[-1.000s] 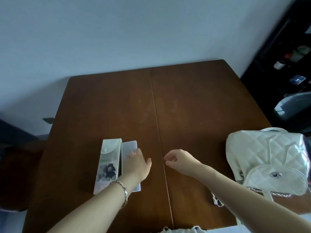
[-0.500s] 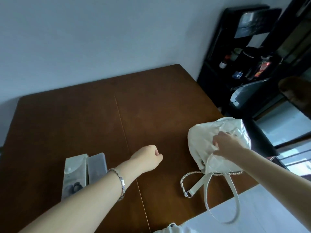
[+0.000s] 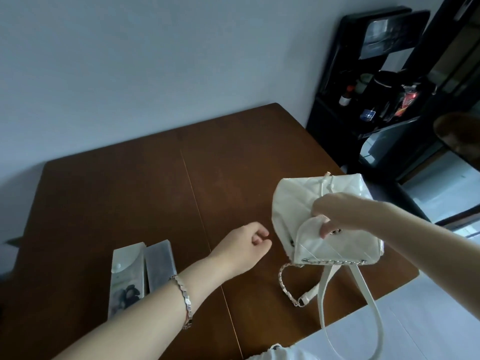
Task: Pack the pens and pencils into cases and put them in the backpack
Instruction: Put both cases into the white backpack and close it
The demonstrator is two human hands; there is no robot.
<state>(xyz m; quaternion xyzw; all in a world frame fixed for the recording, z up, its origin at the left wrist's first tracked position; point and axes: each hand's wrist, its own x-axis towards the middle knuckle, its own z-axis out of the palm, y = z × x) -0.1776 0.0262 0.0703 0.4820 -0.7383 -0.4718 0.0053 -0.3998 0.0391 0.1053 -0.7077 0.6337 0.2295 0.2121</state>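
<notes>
White backpack [image 3: 293, 198] is stood near the table's [image 3: 130, 190] right edge. Its front flap [image 3: 309, 237] is pinched between the thumb and curled fingers of the right hand [image 3: 337, 214] and held lifted off the body. Left hand [image 3: 244, 245] is held over the table's middle, just beside the backpack, fingers loosely curled, nothing gripped. Printed case [image 3: 127, 271] and grey case [image 3: 159, 263] are laid side by side, touching, toward the near-left corner. Strap loop [image 3: 374, 307] is draped past the near edge.
</notes>
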